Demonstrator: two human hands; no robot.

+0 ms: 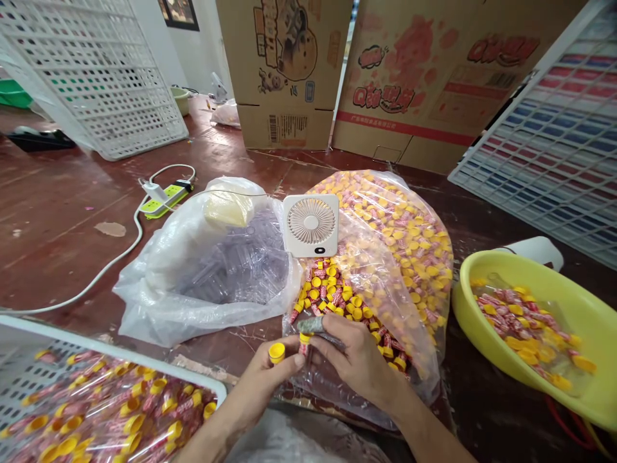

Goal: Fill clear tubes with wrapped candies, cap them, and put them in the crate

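Yellow-capped tube (304, 347): between both hands' fingertips.
Left hand (267, 376): thumb and fingers pinching the tube, a second yellow cap (276, 353) near the thumb base.
Right hand (357, 350): curled, grey-covered finger (310, 325) over the tube's top; its grip cannot be told.
Cap work: probably pressing the top; next move calls for a steady left pinch.
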